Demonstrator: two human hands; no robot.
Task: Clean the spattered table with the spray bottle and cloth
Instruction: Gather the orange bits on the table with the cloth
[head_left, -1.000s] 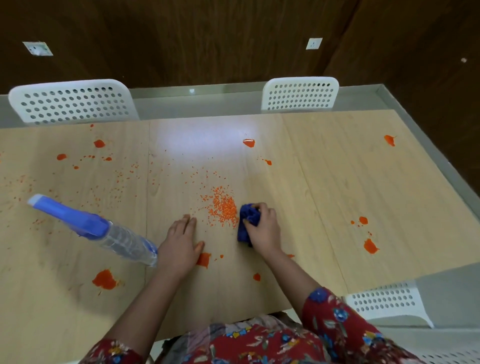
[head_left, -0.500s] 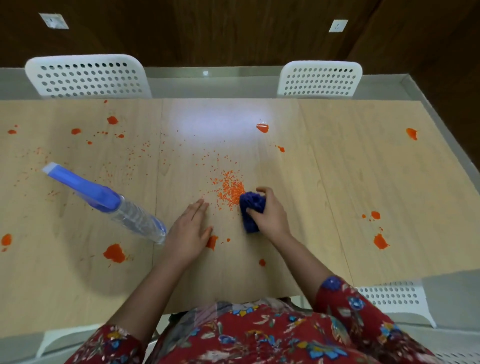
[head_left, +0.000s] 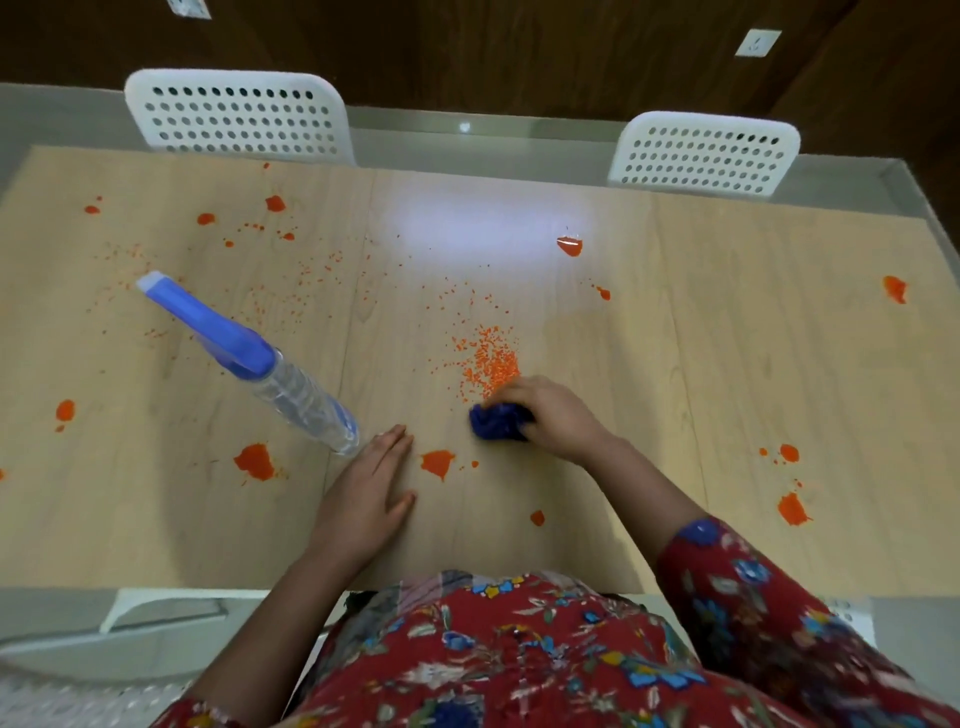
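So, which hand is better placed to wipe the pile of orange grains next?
The right hand, probably. It grips the blue cloth right at the near edge of the orange grains. The left hand lies flat on the table, empty, beside the spray bottle.

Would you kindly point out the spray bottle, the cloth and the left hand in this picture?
spray bottle (head_left: 301, 400), head view, on its clear body.
cloth (head_left: 496, 423), head view, on the bunched blue fabric that shows.
left hand (head_left: 368, 491), head view, on the back of the hand.

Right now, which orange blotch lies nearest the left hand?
The blotch just right of the left hand, near the blue cloth; all others lie farther off.
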